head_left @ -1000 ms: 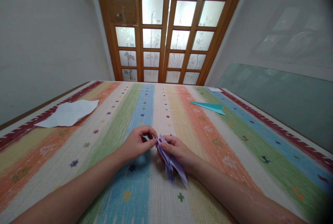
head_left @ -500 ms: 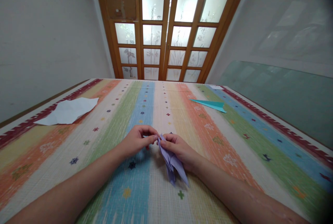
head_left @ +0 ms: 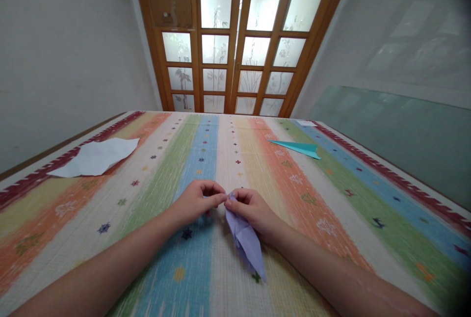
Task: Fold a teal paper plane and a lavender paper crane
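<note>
A purple folded paper (head_left: pixel 247 242) hangs from my fingers just above the table, its pointed lower end slanting down to the right. My right hand (head_left: pixel 253 211) is closed, pinching the upper end between thumb and fingers. From the left, my left hand (head_left: pixel 200 198) meets it with thumb and forefinger pinched at the paper's top tip. The fingertips of both hands nearly touch there, and they hide the tip itself.
A striped, patterned cloth (head_left: pixel 176 150) covers the table. Creased white paper (head_left: pixel 97 156) lies at the far left, and a turquoise folded paper plane (head_left: pixel 298 147) at the far right. A small white slip (head_left: pixel 306 123) is near the back edge. Beyond stand wooden glazed doors (head_left: pixel 237 32).
The purple paper has turned, so its lower flaps, spread apart before, now appear together as one narrow pointed shape. My left fingertips have shifted slightly right and down.
</note>
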### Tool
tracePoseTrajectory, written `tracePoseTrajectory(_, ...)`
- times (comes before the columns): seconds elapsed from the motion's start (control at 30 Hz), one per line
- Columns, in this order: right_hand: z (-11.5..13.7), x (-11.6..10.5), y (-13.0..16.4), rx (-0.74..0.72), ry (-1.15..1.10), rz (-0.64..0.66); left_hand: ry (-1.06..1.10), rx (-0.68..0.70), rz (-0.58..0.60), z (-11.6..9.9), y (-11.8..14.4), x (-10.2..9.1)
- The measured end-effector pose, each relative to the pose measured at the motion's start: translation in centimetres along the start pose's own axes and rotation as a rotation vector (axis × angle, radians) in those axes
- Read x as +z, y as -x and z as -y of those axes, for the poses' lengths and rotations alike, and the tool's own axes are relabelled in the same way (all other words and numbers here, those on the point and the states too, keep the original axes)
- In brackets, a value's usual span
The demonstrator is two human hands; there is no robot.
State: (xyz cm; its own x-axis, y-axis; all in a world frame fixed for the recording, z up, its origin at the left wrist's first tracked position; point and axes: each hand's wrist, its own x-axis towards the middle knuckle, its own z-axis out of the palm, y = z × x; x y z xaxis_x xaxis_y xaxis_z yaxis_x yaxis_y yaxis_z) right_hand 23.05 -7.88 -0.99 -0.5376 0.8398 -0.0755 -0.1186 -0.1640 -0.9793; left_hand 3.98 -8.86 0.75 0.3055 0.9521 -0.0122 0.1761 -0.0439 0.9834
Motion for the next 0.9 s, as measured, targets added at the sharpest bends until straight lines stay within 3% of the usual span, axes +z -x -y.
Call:
tracePoseTrajectory(0.33, 0.47, 0.38, -0.09, 0.023, 0.187, 0.015, -0.105, 0.023, -0.05, -0.34, 0.18, 0.29)
tracePoseTrajectory(0.5, 0.32, 0.04, -0.2, 0.029, 0.202, 0.029, -0.03, -0.022, -0.177, -0.1, -0.29, -0.32)
tracePoseTrajectory(0.57, 0.32, -0.02, -0.23, 0.027, 0.198, 0.013, -0.04, -0.036, -0.152, 0.0, -0.36, -0.46)
tracePoseTrajectory(0.73, 0.33, 0.05, -0.13, 0.038, 0.201, 0.014, -0.127, -0.032, 0.039, 0.16, -0.06, -0.05)
tracePoseTrajectory(0.9, 0.85, 0.04, -0.02, 0.106, 0.284, 0.084, -0.136, -0.023, 0.057, -0.11, 0.13, 0.19)
